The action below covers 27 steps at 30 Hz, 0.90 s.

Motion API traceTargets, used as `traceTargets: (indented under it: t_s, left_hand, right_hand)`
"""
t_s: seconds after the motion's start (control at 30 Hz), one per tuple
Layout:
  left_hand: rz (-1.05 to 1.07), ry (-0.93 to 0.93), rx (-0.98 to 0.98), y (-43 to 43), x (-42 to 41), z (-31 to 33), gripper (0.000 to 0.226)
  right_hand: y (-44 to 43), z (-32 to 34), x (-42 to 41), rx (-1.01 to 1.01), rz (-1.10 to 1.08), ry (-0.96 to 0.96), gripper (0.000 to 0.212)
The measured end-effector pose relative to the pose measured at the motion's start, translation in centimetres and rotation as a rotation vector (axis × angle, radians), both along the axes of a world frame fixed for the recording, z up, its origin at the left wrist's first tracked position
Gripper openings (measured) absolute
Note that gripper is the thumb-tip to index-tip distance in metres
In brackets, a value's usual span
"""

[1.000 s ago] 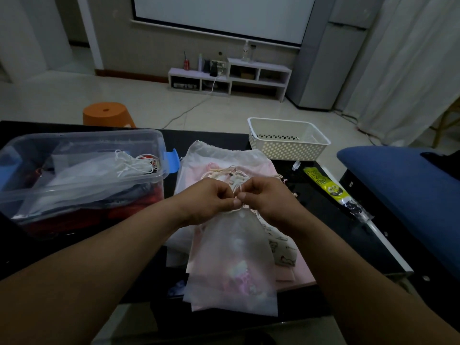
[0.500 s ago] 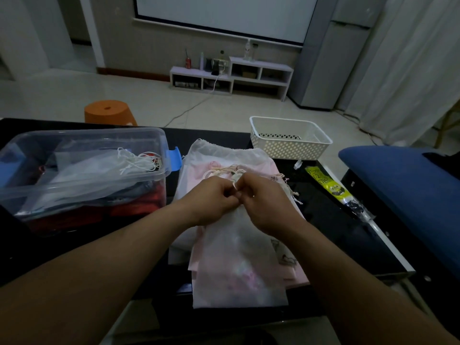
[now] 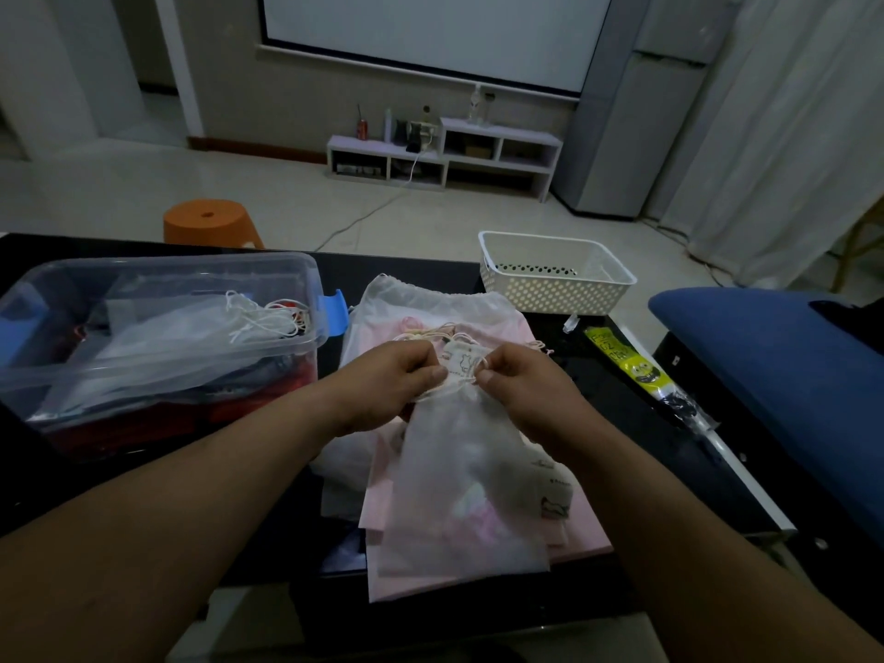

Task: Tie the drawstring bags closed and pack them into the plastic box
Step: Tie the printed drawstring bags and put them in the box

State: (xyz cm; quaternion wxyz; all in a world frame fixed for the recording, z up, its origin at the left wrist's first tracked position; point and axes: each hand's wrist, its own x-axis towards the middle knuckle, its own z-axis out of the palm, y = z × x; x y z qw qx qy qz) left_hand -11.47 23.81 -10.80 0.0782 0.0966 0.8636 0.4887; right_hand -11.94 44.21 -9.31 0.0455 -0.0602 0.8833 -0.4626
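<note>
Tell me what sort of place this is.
Likely a home living room: large white projection screen on the wall, low white open shelf unit below it, black glossy coffee table.

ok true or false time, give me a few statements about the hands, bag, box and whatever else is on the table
1. The left hand and right hand both grip the bag at its neck. True.
2. The box already holds white bags. True.
3. The box sits to the right of the hands. False: it is to their left.
4. The stool stands on the table. False: it is on the floor beyond the table.
5. The packet lies on the table, right of the bag. True.
</note>
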Motion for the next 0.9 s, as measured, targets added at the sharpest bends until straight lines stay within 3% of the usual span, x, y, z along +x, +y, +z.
traceTargets:
  t_s: [0.17,0.4,0.53,0.67,0.8,0.9]
  left_hand:
    - [0.001,0.082,-0.157,-0.3,0.5,-0.7,0.021]
    - [0.040,0.079,-0.082,0.8,0.4,-0.7,0.026]
    - [0.021,0.096,0.000,1.3,0.5,0.0,0.024]
    - [0.032,0.117,0.035,1.4,0.6,0.5,0.022]
    - [0.098,-0.102,0.189,1.0,1.2,1.1,0.032]
    - [0.088,-0.254,0.145,0.2,1.9,1.6,0.051]
  right_hand:
    - [0.4,-0.1,0.5,0.016,-0.041,-0.021,0.012]
    - [0.9,0.2,-0.1,0.198,-0.049,0.165,0.013]
    - [0.7,1.7,0.1,0.332,0.218,0.197,0.044]
    - [0.1,1.5,0.1,0.480,0.349,0.207,0.023]
    - [0.3,2.2,-0.1,0.418,0.272,0.148,0.013]
    - [1.1,2.6,-0.7,0.288,0.088,0.132,0.008]
